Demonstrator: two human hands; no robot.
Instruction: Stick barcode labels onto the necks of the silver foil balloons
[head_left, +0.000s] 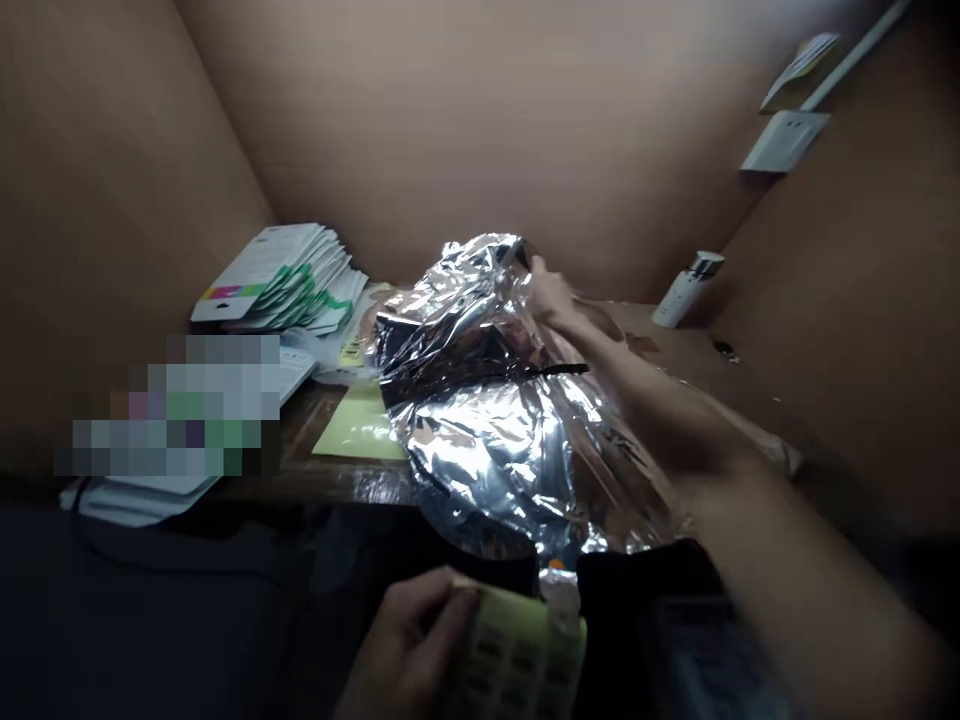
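Note:
A shiny silver foil balloon (487, 440), flat and crumpled, lies across the table and hangs over its front edge. Its narrow tab (559, 590) points down toward me and overlaps a yellow sheet of printed stickers (514, 650). My left hand (416, 640) pinches that sheet by its left edge, below the table edge. Stretched out to the far side, my right hand (553, 292) is closed at the balloon's upper right edge, its fingers partly hidden and slightly blurred.
Stacked white packages (277, 270) stand at the back left, with more packages (289, 370) nearer, partly pixelated. Another yellow sheet (360, 425) lies left of the balloon. A white bottle (686, 290) stands back right, below a wall socket (786, 140). Wooden panels enclose the table.

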